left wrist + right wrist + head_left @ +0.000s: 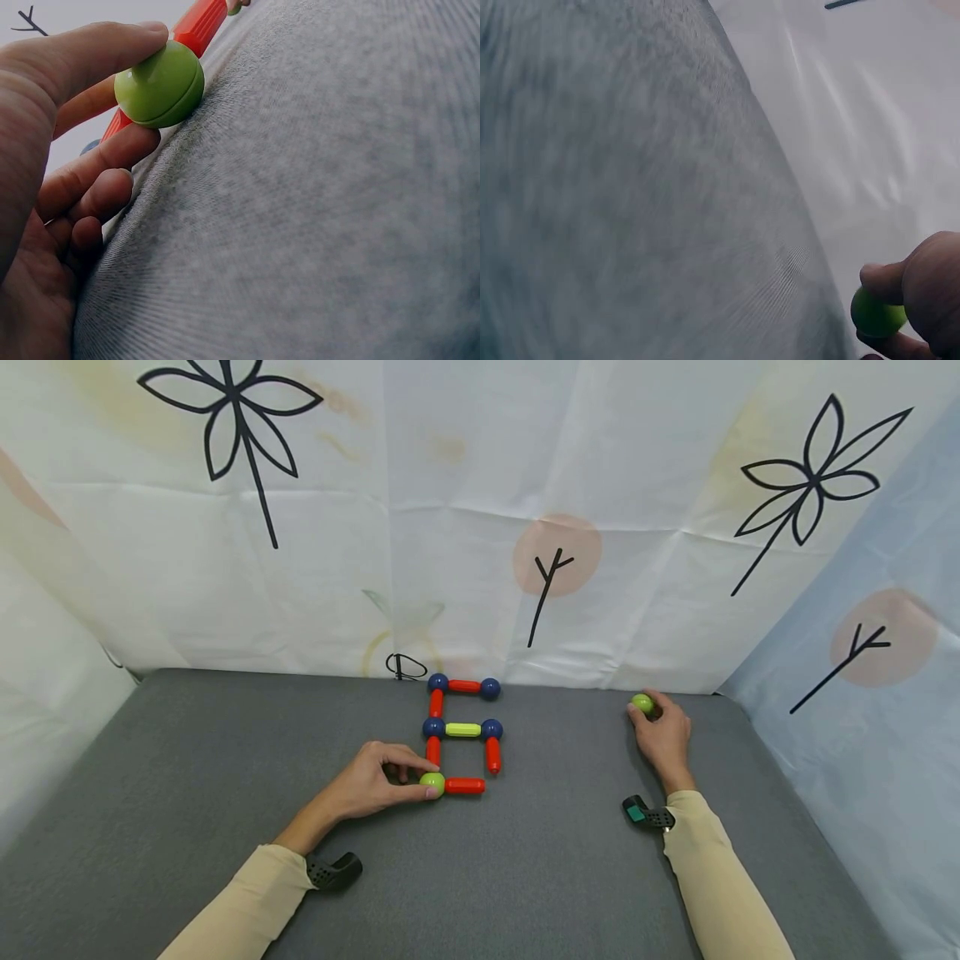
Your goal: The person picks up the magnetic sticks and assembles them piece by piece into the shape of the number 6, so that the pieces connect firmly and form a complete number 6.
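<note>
My left hand [378,781] pinches a light green ball [431,783] between thumb and fingers at the near left corner of a ball-and-rod figure. From that ball a red rod [465,786] points right, and another red rod [433,752] runs back to a dark blue ball [433,727]. A yellow-green rod [462,729] links it to a second blue ball [492,729], from which a red rod [492,756] comes toward me, its near end free. Farther right, my right hand [663,735] pinches another green ball [642,702], apart from the figure.
Behind, the figure continues with red rods [465,686] and blue balls [490,688] near the back edge of the grey table [570,860]. A white patterned cloth [465,593] hangs along the back, with more cloth at both sides.
</note>
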`<state>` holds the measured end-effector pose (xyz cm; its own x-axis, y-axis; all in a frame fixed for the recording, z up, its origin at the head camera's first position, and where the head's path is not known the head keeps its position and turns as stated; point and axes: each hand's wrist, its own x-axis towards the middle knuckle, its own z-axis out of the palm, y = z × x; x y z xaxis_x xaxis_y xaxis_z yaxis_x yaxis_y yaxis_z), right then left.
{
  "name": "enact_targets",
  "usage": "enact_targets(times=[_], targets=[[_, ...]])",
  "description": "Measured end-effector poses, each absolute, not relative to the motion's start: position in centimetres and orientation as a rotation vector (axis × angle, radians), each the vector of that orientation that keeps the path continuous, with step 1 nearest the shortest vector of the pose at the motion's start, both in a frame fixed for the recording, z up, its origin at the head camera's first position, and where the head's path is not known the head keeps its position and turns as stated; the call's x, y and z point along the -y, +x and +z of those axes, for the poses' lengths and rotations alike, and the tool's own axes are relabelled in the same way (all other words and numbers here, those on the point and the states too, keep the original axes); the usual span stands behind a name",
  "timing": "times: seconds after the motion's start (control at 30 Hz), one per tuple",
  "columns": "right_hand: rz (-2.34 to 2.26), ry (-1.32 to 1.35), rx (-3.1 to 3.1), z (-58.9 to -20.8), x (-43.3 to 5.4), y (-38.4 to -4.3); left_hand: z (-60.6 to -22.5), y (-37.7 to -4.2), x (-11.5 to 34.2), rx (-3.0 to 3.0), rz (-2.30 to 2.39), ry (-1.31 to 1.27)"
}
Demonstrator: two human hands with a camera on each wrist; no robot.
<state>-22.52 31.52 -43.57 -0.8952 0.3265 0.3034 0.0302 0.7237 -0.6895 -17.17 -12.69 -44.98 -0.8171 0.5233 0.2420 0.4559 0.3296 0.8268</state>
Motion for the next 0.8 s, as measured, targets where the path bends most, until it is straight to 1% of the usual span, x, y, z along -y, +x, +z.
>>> enact_targets(times=[0.13,0.27,0.43,0.6,0.8], targets=[[1.058,-0.132,2.531,-42.6,-30.7,-22.5,-45.1,-17.2,12.8,-2.507,1.526,0.925],[1.155,0.133,2.556,-41.1,-29.2,-22.0,-45.1,-17.2,12.9,-2.512,1.529,0.938],[1.263,0.386,2.557,-39.4,-26.9,-21.2,-45.1,-17.2,12.7,-2.509,1.525,0.941],[1.356,0.515,2.562,-39.0,-25.1,-20.7,-45.1,-17.2,12.6,-2.511,1.518,0.936],[1.377,0.578,2.62,-38.9,-23.5,-20.0,-45.0,-17.2,12.6,-2.509,1.523,0.937]])
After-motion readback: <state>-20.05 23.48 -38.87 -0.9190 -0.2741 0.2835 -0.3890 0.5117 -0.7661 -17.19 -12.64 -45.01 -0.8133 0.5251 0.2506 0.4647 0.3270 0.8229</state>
